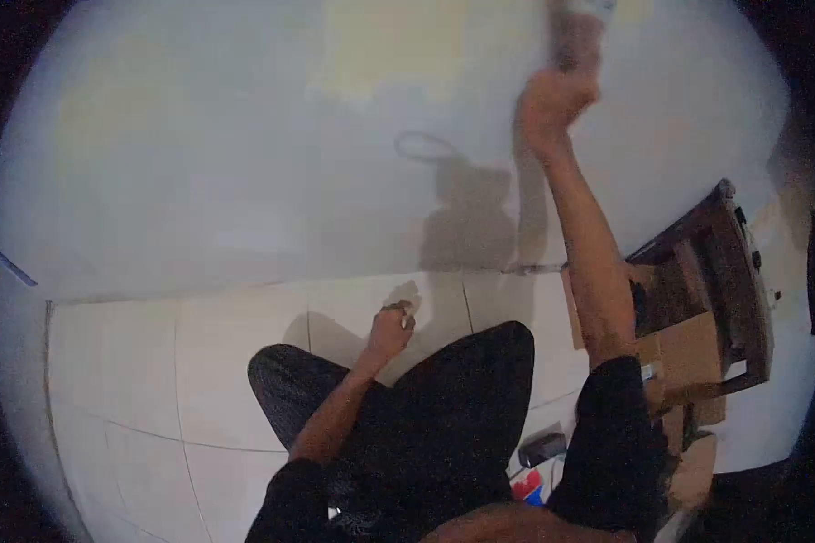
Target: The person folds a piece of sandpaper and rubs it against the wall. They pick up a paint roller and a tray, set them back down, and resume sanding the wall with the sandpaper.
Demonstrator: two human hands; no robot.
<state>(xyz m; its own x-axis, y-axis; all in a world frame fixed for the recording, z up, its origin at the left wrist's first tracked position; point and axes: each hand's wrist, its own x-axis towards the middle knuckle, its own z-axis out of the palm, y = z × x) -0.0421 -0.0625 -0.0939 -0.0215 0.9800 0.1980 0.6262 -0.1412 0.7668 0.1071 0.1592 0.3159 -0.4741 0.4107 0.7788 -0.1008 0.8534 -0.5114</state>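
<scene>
My right hand (557, 107) is raised high against the wall (244, 181). Its fingers are wrapped round a flat brown thing with a pale end (578, 41), blurred and cut off by the top of the view; its exact kind cannot be made out. The wall is whitish, with yellow patches (389, 45) near the top. Low between my knees, my left hand (392, 331) is closed just above the tiled floor (235, 380). Whatever its fingers may hold is too small to name. Shadows of my head and raised arm fall on the wall.
To the right stands a dark wooden piece of furniture (743, 271) with opened cardboard boxes (684, 357) against it. A small black object (542, 449) and a red and blue packet (528, 487) lie beside my right leg.
</scene>
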